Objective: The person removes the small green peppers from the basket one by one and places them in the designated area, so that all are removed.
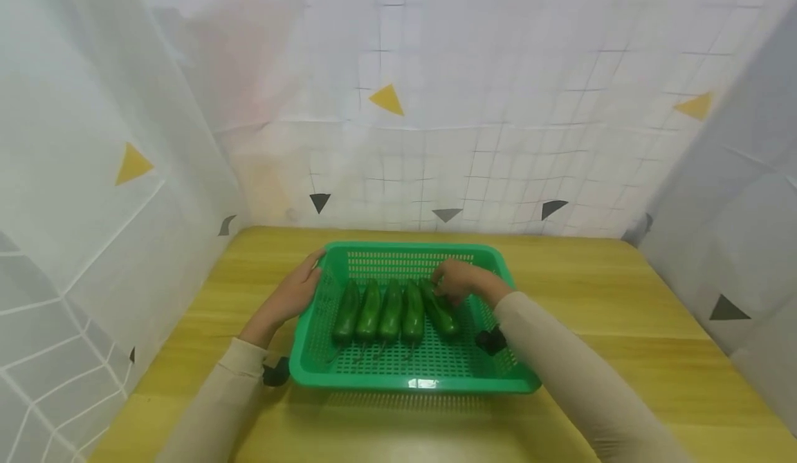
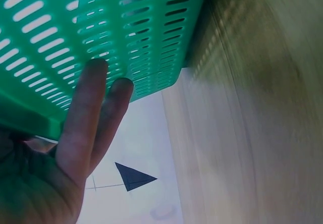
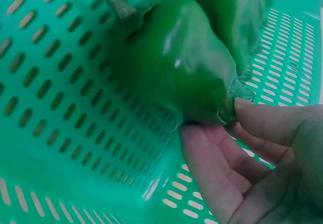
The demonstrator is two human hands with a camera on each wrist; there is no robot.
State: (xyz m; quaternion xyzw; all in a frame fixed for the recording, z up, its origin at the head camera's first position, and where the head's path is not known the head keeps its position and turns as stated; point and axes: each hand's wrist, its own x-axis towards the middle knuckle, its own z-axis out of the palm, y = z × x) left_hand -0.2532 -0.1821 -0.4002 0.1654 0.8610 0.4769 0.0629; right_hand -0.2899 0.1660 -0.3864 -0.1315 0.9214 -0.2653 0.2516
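A green plastic basket with slotted walls stands on the wooden table. Several long green peppers lie side by side in it, stems toward me. My right hand pinches the far tip of the rightmost green pepper, which lies slanted beside the others. Up close in the right wrist view, thumb and fingers hold that pepper's narrow end, its stem pointing away. My left hand is at the basket's left side. In the left wrist view, two straight fingers rest against the slotted outer wall.
Pale patterned sheets enclose the table at the back and sides. A dark wrist-worn device shows by the right sleeve, and another dark device by the left.
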